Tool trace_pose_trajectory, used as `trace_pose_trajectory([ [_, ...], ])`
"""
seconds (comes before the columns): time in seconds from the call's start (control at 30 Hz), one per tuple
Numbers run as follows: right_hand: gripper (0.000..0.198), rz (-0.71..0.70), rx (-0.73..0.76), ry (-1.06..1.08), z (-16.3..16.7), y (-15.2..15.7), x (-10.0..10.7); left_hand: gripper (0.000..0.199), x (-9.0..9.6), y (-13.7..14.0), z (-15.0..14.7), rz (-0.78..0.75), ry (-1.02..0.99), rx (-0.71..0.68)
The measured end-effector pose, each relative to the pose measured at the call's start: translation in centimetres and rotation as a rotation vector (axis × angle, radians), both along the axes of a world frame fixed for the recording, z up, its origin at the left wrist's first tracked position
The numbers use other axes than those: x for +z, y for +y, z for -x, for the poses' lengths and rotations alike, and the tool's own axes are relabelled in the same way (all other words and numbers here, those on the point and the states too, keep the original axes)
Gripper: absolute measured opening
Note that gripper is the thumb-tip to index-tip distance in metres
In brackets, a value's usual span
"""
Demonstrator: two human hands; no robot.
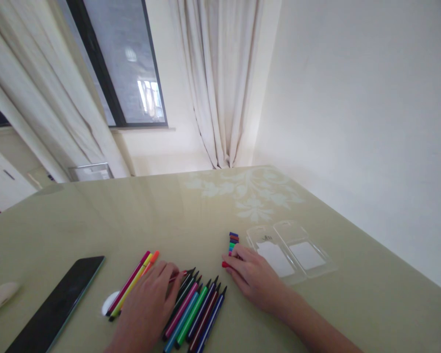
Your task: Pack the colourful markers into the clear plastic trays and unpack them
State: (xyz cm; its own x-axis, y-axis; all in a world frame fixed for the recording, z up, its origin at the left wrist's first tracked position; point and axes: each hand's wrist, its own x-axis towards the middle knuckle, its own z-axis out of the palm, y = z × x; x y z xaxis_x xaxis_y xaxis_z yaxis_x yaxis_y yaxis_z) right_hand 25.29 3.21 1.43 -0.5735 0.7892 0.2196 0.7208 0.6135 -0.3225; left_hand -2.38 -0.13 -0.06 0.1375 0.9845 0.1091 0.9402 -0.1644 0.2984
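Note:
My left hand is closed around a red felt-tip pen, whose bare tip points right; most of its barrel is hidden. Just right of that hand lie several uncapped felt-tip pens side by side, dark tips pointing away from me. Between the thumb and fingers of my right hand is a red pen cap. Directly beyond those fingers, a row of coloured caps lies on the table, partly covered by the hand. Magenta, yellow and orange capped pens rest left of my left hand.
A clear plastic case lies opened behind my right hand. At the left are a dark phone and a white oval object. A white round item sits partly under the capped pens. A wall borders the table on the right.

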Motion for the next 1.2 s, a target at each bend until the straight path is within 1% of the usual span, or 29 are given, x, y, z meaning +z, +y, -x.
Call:
trace_pose_trajectory([
  [0.13, 0.019, 0.001, 0.003, -0.036, -0.6, 0.4, -0.3, 0.034, 0.3, 0.2, 0.1, 0.011, -0.022, -0.006],
  [0.27, 0.013, -0.009, -0.001, -0.041, -0.6, 0.5, -0.6, 0.035, 0.5, 0.4, 0.7, 0.022, 0.012, 0.026],
  [0.37, 0.01, -0.049, -0.018, -0.032, -0.1, 0.6, -1.0, 0.034, 0.6, 0.6, 1.5, -0.077, 0.137, 0.104],
  [0.43, 0.01, -0.085, -0.074, -0.033, 0.3, 0.8, -1.3, 0.035, 0.6, 0.6, 2.2, -0.134, 0.256, 0.165],
  [0.5, 0.012, -0.113, -0.142, -0.035, 0.6, 1.2, -1.5, 0.038, 0.7, 0.6, 2.6, -0.128, 0.36, 0.207],
  [0.57, 0.014, -0.123, -0.181, -0.016, 0.8, 1.5, -1.6, 0.039, 0.6, 0.7, 2.9, -0.09, 0.405, 0.22],
  [0.7, 0.014, -0.134, -0.163, 0.047, 0.9, 1.3, -1.6, 0.038, 0.1, 1.0, 3.3, -0.04, 0.334, 0.191],
  [0.83, 0.013, -0.153, -0.095, 0.13, 1.1, 0.4, -1.1, 0.036, -0.3, 1.5, 3.2, -0.021, 0.242, 0.169],
  [0.87, 0.013, -0.154, -0.075, 0.156, 1.3, 0.1, -1.0, 0.037, -0.3, 1.6, 3.0, -0.038, 0.208, 0.153],
  [0.9, 0.017, -0.154, -0.053, 0.18, 1.4, -0.2, -0.8, 0.037, -0.3, 1.5, 2.6, -0.06, 0.157, 0.124],
  [0.93, 0.026, -0.149, -0.029, 0.2, 1.6, -0.5, -0.7, 0.038, -0.3, 1.4, 2.1, -0.082, 0.092, 0.082],
  [1.0, 0.042, -0.14, 0.035, 0.222, 2.0, -1.1, -0.5, 0.038, -0.4, 0.7, 0.6, -0.11, -0.058, -0.035],
  [1.03, 0.045, -0.151, 0.075, 0.227, 2.3, -1.4, -0.4, 0.039, -0.4, 0.3, -0.2, -0.12, -0.125, -0.1],
  [1.07, 0.043, -0.174, 0.117, 0.233, 2.4, -1.6, -0.4, 0.039, -0.5, -0.2, -1.0, -0.136, -0.175, -0.159],
  [1.13, 0.029, -0.232, 0.185, 0.245, 2.7, -2.0, -0.5, 0.039, -0.7, -1.2, -2.3, -0.202, -0.249, -0.266],
  [1.2, 0.02, -0.282, 0.223, 0.239, 2.6, -2.1, -0.4, 0.04, -0.9, -1.8, -3.1, -0.257, -0.273, -0.326],
])
